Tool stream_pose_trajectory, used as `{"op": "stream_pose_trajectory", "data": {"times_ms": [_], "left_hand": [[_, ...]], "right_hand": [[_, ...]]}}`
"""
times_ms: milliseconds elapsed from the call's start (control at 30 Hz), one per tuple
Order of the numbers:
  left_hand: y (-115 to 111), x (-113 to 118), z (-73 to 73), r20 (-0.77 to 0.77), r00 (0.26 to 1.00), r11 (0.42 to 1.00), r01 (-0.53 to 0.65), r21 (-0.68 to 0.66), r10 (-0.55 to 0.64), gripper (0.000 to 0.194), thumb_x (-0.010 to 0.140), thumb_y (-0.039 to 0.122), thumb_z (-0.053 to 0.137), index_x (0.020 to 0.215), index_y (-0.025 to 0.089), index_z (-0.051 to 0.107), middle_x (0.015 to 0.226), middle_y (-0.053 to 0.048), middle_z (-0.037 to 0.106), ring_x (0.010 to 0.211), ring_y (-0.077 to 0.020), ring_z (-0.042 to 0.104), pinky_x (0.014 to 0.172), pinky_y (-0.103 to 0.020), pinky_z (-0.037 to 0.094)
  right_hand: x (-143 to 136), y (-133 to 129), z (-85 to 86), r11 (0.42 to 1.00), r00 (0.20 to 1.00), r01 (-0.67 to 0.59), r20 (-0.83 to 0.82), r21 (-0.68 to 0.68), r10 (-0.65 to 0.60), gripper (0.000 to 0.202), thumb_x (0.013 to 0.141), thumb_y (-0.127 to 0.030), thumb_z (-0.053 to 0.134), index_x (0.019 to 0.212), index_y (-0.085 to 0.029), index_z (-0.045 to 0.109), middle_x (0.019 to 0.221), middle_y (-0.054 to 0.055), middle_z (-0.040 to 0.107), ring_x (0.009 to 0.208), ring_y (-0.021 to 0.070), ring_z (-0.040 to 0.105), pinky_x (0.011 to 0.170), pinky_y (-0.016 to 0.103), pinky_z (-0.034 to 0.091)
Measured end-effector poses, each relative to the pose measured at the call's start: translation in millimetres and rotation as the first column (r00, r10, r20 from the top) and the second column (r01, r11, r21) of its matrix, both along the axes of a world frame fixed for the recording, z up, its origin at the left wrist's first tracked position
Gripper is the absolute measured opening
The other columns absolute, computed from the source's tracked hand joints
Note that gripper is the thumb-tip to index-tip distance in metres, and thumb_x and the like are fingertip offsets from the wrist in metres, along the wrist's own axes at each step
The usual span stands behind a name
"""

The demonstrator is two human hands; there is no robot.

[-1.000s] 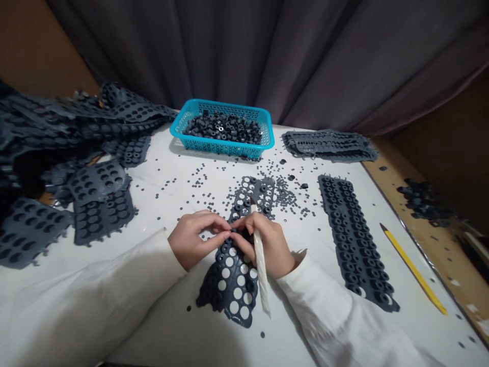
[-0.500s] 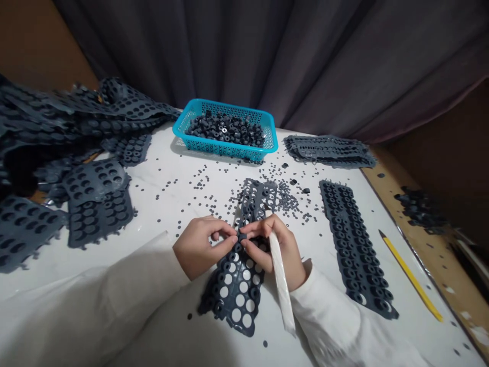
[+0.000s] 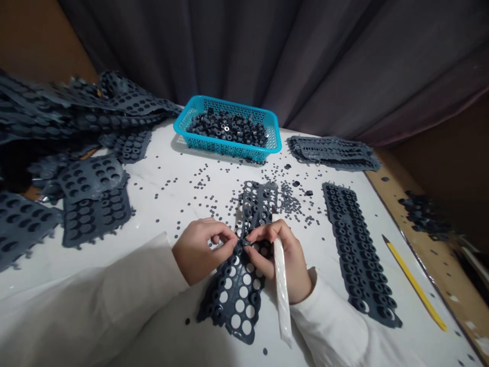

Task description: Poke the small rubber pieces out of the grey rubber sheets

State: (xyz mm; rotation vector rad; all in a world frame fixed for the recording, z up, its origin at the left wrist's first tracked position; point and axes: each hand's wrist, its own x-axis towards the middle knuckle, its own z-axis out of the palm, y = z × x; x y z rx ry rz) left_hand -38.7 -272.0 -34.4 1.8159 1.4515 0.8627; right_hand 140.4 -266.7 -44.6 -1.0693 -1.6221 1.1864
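Note:
A dark grey rubber sheet with rows of round holes [image 3: 244, 290] lies on the white table between my hands. Over its middle, my left hand [image 3: 204, 250] pinches a small dark rubber piece [image 3: 241, 242] from the left. The thumb and forefinger of my right hand [image 3: 282, 257] close on the same piece from the right. A white-wrapped pointed tool [image 3: 281, 290] also rests in my right hand, its dark tip toward the basket. Several holes of the sheet show white, while others hold dark rings.
A turquoise basket [image 3: 229, 149] of small dark rings stands at the back. Small dark discs [image 3: 290, 199] litter the table [image 3: 160, 326]. Other perforated sheets [image 3: 93, 219] pile up at left; a filled strip [image 3: 361, 255] and yellow pencil [image 3: 414, 283] lie at right.
My right hand has shifted slightly right, its fingertips a little farther from my left fingertips. The small piece looks more tilted. The whole view has moved slightly.

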Motion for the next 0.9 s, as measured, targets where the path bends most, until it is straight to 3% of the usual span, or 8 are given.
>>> {"op": "stream_pose_trajectory", "data": {"times_ms": [300, 633, 700, 800, 867, 900], "left_hand": [[-0.4, -0.6, -0.9, -0.025, 1.000, 0.999, 0.017, 0.032, -0.016, 0.015, 0.072, 0.017, 0.054, 0.062, 0.019, 0.064, 0.059, 0.000, 0.062, 0.059, -0.0126, 0.054, 0.059, -0.025, 0.042], [-0.9, -0.6, -0.2, -0.021, 0.999, 0.998, 0.029, 0.049, -0.028, 0.011, 0.070, 0.016, 0.054, 0.064, 0.020, 0.063, 0.061, 0.001, 0.063, 0.059, -0.0125, 0.053, 0.060, -0.025, 0.043], [-1.4, -2.1, -0.1, -0.024, 0.999, 0.999, 0.039, 0.035, -0.039, 0.007, 0.068, 0.017, 0.056, 0.070, 0.020, 0.062, 0.065, 0.001, 0.064, 0.061, -0.0130, 0.054, 0.060, -0.025, 0.043], [-2.6, -5.2, 0.5, -0.036, 0.995, 0.996, 0.089, -0.017, -0.090, 0.023, 0.064, 0.015, 0.057, 0.087, 0.020, 0.057, 0.069, 0.002, 0.063, 0.063, -0.0131, 0.053, 0.063, -0.026, 0.044], [-2.7, -7.7, 0.8, -0.055, 0.991, 0.991, 0.122, -0.050, -0.125, 0.035, 0.064, 0.014, 0.056, 0.097, 0.021, 0.052, 0.070, 0.004, 0.061, 0.062, -0.0128, 0.052, 0.064, -0.026, 0.044], [-2.3, -9.2, 0.8, -0.071, 0.989, 0.990, 0.129, -0.050, -0.132, 0.038, 0.064, 0.013, 0.055, 0.101, 0.021, 0.050, 0.070, 0.004, 0.060, 0.061, -0.0127, 0.051, 0.063, -0.026, 0.043]], "right_hand": [[-1.4, -1.7, -2.3, 0.998, 1.000, 0.018, 0.001, 0.065, -0.018, 0.036, 0.072, -0.008, 0.061, 0.079, -0.024, 0.030, 0.083, 0.000, 0.060, 0.072, 0.0143, 0.058, 0.067, 0.030, 0.048], [-2.5, -3.8, -2.6, 0.964, 0.993, -0.007, 0.115, 0.264, -0.024, 0.033, 0.075, -0.008, 0.058, 0.080, -0.025, 0.030, 0.093, 0.004, 0.059, 0.077, 0.0151, 0.062, 0.065, 0.029, 0.053], [-2.9, -3.3, -0.7, 0.961, 0.991, 0.013, 0.124, 0.278, -0.050, 0.034, 0.075, -0.010, 0.060, 0.080, -0.025, 0.030, 0.092, 0.004, 0.060, 0.077, 0.0156, 0.062, 0.066, 0.030, 0.052], [-2.4, -3.6, 2.6, 0.964, 0.993, 0.076, 0.071, 0.255, -0.097, 0.028, 0.079, -0.019, 0.061, 0.080, -0.024, 0.033, 0.090, 0.004, 0.062, 0.080, 0.0173, 0.062, 0.071, 0.033, 0.051], [-0.7, -5.2, 3.8, 0.979, 0.996, 0.093, -0.003, 0.180, -0.094, 0.011, 0.088, -0.030, 0.049, 0.088, -0.024, 0.041, 0.089, 0.005, 0.064, 0.078, 0.0179, 0.062, 0.072, 0.034, 0.050], [0.4, -6.3, 4.1, 0.988, 0.995, 0.092, -0.041, 0.125, -0.087, 0.014, 0.092, -0.035, 0.040, 0.096, -0.023, 0.045, 0.086, 0.005, 0.065, 0.075, 0.0177, 0.063, 0.070, 0.034, 0.050]]}}
